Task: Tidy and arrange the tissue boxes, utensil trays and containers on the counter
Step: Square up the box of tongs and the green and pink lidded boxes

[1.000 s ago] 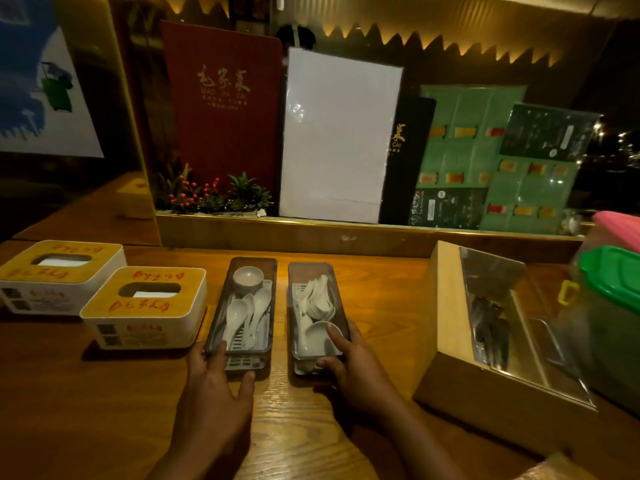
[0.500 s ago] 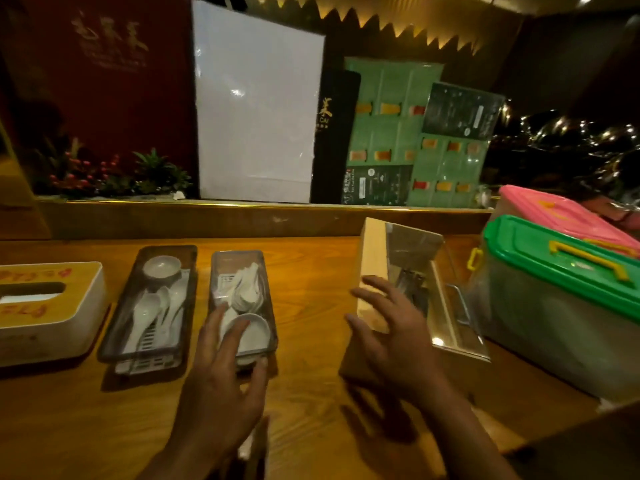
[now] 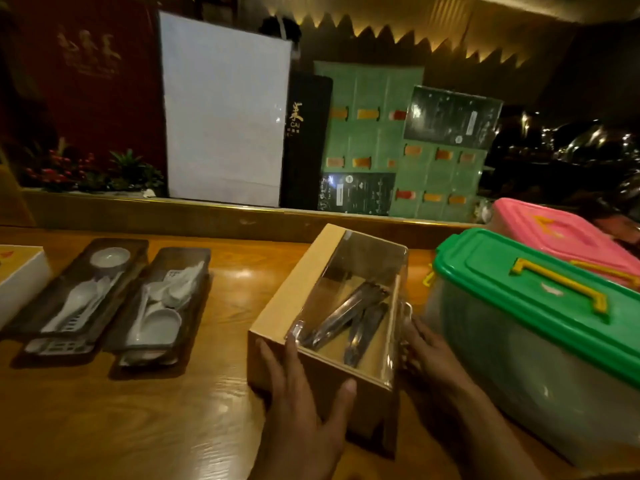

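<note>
A wooden utensil box (image 3: 294,292) with a clear lid and metal tongs inside sits mid-counter. My left hand (image 3: 304,407) grips its near left corner, thumb on the front edge. My right hand (image 3: 429,355) presses against its right side. Two dark trays of white spoons, the left tray (image 3: 135,251) and the right tray (image 3: 197,271), lie side by side to the left. A white tissue box (image 3: 17,282) shows only its corner at the far left edge.
A clear container with a green lid (image 3: 519,289) stands close to the right of the wooden box, a pink-lidded one (image 3: 554,230) behind it. Menus and a white board (image 3: 225,112) lean behind the raised ledge. Bare counter (image 3: 121,417) lies in front of the trays.
Both hands left the spoon trays and moved right to the wooden box, now holding it on both sides. The view has swung right, so the tissue boxes slid almost out of sight.
</note>
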`<state>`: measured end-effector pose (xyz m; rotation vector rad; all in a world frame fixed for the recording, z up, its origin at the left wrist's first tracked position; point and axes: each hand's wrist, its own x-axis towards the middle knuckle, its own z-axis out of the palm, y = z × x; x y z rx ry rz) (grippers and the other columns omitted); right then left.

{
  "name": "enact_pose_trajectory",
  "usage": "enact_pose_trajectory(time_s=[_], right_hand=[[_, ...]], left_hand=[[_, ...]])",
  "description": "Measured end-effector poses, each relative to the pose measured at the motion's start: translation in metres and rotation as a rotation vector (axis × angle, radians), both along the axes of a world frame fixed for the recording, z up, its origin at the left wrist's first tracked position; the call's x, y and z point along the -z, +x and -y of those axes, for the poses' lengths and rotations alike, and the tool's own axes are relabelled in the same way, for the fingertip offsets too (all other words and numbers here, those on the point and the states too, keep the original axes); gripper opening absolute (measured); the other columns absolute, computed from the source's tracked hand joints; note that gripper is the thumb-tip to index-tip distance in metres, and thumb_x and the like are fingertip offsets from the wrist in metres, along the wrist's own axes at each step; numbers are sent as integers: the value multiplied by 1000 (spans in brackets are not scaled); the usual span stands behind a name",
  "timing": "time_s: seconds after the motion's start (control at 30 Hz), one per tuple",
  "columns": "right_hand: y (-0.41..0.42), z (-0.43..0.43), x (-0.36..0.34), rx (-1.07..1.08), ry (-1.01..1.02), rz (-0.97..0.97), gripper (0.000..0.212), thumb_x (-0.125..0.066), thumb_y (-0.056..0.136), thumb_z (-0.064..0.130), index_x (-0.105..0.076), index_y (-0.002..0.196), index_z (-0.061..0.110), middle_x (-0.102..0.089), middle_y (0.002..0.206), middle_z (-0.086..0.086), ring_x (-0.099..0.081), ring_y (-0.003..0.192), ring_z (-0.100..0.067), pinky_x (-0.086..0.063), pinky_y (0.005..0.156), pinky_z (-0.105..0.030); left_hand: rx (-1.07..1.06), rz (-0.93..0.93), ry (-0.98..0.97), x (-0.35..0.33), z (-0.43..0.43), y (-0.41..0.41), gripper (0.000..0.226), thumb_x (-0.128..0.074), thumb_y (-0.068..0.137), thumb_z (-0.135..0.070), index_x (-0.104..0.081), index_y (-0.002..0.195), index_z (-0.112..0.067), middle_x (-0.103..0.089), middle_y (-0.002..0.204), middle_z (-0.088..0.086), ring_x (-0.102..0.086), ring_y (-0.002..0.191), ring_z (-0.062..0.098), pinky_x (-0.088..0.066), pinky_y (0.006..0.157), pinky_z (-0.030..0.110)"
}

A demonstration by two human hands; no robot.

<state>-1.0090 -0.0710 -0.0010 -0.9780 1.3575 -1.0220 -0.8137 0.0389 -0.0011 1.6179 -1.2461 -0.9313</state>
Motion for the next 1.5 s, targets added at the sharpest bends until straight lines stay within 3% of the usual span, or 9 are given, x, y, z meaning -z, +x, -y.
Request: enact_pose_trajectory(time_s=[0.13,0.33,0.47,0.57,0.67,0.87,0.97,1.13,1.5], right_hand=[[-11,21,7,-86,-5,52,35,-70,82,50,-66,115,43,-77,108,-7,-73,101,-33,-56,89,-61],[-1,53,16,-93,49,84,38,-78,80,45,-67,115,36,-74,110,-12,-74,95,-38,-58,82,-63],[13,79,23,24,40,90,19,-61,97,35,-70,111,25,-75,107,-16,-75,91,-34,-62,79,-52],[19,93,24,33,31,-4,22,-55,102,28,-70,108,13,-75,98,-17,-73,80,-28,-60,60,-35],[25,101,26,-5,5,-171,21,-60,99,25,-74,99,9,-77,87,-12,-73,85,-32,-59,79,-51],[57,105,28,-69,47,-257,28,-60,99,30,-77,87,10,-77,83,-14,-72,84,-32,-57,72,-40],[73,103,36,-43,79,-266,31,-60,99,34,-75,86,10,-76,79,-16,-72,78,-30,-56,69,-40],[87,92,43,-27,76,-275,30,-59,98,39,-74,87,16,-76,84,-7,-70,85,-24,-58,85,-45],[88,84,40,-53,138,-234,29,-52,98,49,-70,102,26,-73,105,-2,-67,100,-20,-55,94,-46]], left_hand=[[-90,-85,16,-6,19,-12,121,-55,66,-80,20,153,-42,57,134,-25,18,139,3,-17,122,38],[-198,-4,-41,15,75,28,136,-66,55,-86,13,156,-41,42,152,-24,12,154,22,-26,120,53],[-226,-85,-40,9,109,67,119,-82,73,-50,0,159,-38,-4,170,-4,-18,153,31,-32,115,55],[-273,-171,-65,3,132,94,93,-83,79,-31,-28,154,-29,-47,148,1,-44,139,32,-43,107,54],[-308,-133,-39,-1,153,117,56,-74,89,-28,-53,140,-24,-63,128,0,-60,120,28,-52,99,53],[-295,-121,-47,-8,187,151,31,-57,100,-21,-63,131,-22,-69,115,3,-64,101,19,-54,84,40],[-283,-155,-12,-10,201,164,26,-54,102,-22,-66,126,-22,-70,110,4,-66,102,24,-56,91,49],[-244,-154,9,-8,221,182,29,-51,103,-27,-64,129,-25,-70,116,9,-67,103,30,-57,89,54],[-268,-156,-23,-6,223,179,32,-48,105,-23,-60,134,-23,-68,117,9,-65,97,25,-56,85,48]])
